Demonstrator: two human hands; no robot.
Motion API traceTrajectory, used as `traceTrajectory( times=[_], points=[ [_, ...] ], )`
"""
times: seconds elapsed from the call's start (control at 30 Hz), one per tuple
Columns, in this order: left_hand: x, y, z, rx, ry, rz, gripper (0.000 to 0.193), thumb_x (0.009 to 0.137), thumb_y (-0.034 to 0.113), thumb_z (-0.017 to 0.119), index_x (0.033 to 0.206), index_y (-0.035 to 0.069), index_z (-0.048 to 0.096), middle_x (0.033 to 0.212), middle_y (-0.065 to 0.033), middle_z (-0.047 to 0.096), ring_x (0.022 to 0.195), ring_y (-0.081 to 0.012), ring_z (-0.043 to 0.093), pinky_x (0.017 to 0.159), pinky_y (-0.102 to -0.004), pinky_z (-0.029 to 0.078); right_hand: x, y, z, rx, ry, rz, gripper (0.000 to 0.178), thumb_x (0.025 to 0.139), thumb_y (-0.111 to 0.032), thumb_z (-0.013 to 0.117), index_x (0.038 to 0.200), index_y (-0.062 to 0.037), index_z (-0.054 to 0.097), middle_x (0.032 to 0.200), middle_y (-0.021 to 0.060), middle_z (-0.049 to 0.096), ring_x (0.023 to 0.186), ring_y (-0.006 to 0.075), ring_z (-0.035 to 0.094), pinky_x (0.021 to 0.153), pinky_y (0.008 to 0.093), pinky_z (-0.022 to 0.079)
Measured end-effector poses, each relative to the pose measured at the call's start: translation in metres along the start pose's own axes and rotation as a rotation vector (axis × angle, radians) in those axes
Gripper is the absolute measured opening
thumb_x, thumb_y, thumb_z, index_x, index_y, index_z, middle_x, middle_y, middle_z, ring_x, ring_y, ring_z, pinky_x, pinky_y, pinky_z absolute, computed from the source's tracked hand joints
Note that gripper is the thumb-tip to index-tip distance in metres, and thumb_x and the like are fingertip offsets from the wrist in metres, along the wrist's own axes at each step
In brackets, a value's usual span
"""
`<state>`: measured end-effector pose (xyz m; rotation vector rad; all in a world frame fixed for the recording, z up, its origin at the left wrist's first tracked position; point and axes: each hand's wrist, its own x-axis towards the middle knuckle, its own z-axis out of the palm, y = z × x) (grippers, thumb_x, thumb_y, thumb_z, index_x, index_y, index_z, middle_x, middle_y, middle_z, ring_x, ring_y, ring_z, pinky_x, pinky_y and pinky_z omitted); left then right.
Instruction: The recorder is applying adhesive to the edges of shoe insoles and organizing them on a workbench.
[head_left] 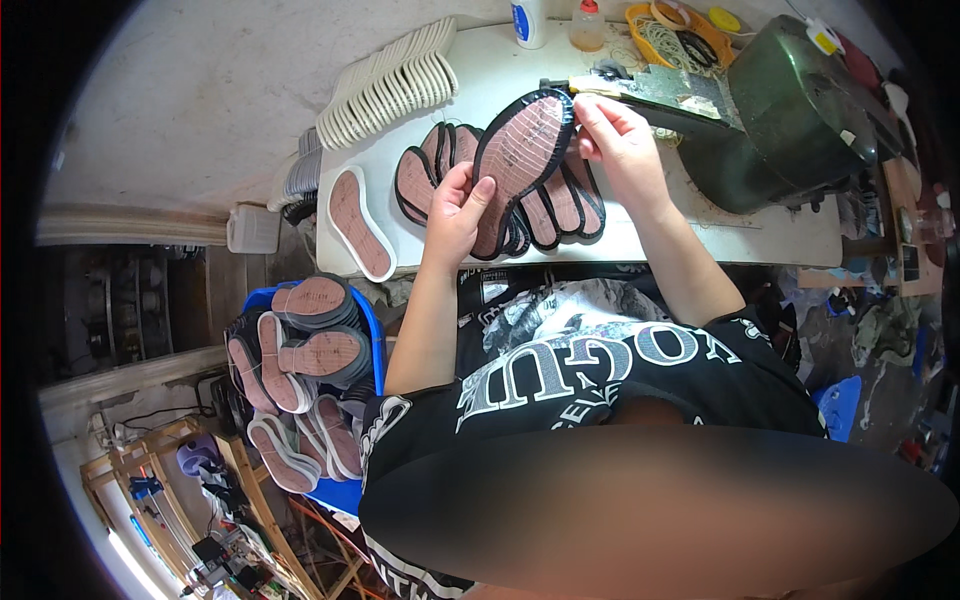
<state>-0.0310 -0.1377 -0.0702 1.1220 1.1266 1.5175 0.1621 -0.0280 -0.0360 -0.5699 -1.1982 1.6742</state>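
A shoe sole (525, 140) with a pinkish-brown face and a black rim is held up at a slant over the white table. My left hand (457, 215) grips its lower left side, thumb on top. At its upper right edge, the thumb and fingers of my right hand (622, 145) are pinched together on the rim; whether a thread is also between them is too small to tell. Beneath lie several more black-rimmed soles (415, 182), fanned out and overlapping, partly hidden by the held one. To their left a white-rimmed sole (360, 222) lies alone.
A green sewing machine (795, 120) stands at the right of the table (700, 225). White soles (390, 85) are stacked at the back left. Behind are a white bottle (529, 25), a red-capped bottle (588, 30) and a yellow basket (645, 35). A blue crate (377, 345) heaped with soles stands lower left.
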Motion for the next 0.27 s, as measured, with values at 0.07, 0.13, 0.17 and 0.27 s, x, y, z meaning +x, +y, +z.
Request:
traceTrajectory(
  times=[0.07,0.13,0.17,0.27],
  points=[
    [0.001,0.002,0.003,0.011,-0.004,-0.010,0.020,0.095,0.018,0.059,0.106,0.002,0.058,0.099,0.0010,0.062,0.090,-0.0065,0.054,0.085,-0.0223,0.042,0.001,-0.010,-0.006,-0.137,-0.050,-0.039,0.023,0.096,-0.024,0.056,0.096,-0.0031,0.065,0.081,-0.0029,0.061,0.061,0.0017,0.046,0.057,0.0168,0.038],
    [0.004,0.002,0.005,0.001,-0.050,0.040,0.020,0.094,0.018,0.059,0.107,0.003,0.059,0.099,0.0011,0.062,0.091,-0.0061,0.054,0.085,-0.0221,0.042,0.002,-0.010,-0.012,-0.186,-0.064,-0.059,0.024,0.096,-0.023,0.055,0.096,-0.0016,0.065,0.082,-0.0003,0.062,0.062,0.0042,0.046,0.058,0.0194,0.039],
    [0.005,0.002,0.004,0.001,-0.051,0.041,0.020,0.094,0.018,0.059,0.107,0.003,0.059,0.099,0.0011,0.062,0.091,-0.0061,0.054,0.085,-0.0221,0.042,0.001,-0.012,-0.012,0.105,-0.098,0.024,0.025,0.097,-0.023,0.055,0.096,-0.0006,0.065,0.082,0.0019,0.062,0.063,0.0060,0.047,0.058,0.0203,0.040],
    [0.007,0.002,0.004,-0.111,-0.099,-0.001,0.020,0.094,0.017,0.060,0.108,0.003,0.059,0.100,0.0010,0.062,0.091,-0.0060,0.054,0.085,-0.0221,0.042,-0.001,-0.009,-0.020,0.395,-0.175,0.184,0.030,0.097,-0.026,0.054,0.100,0.0018,0.063,0.085,0.0083,0.064,0.066,0.0129,0.050,0.062,0.0233,0.042]
  ],
)
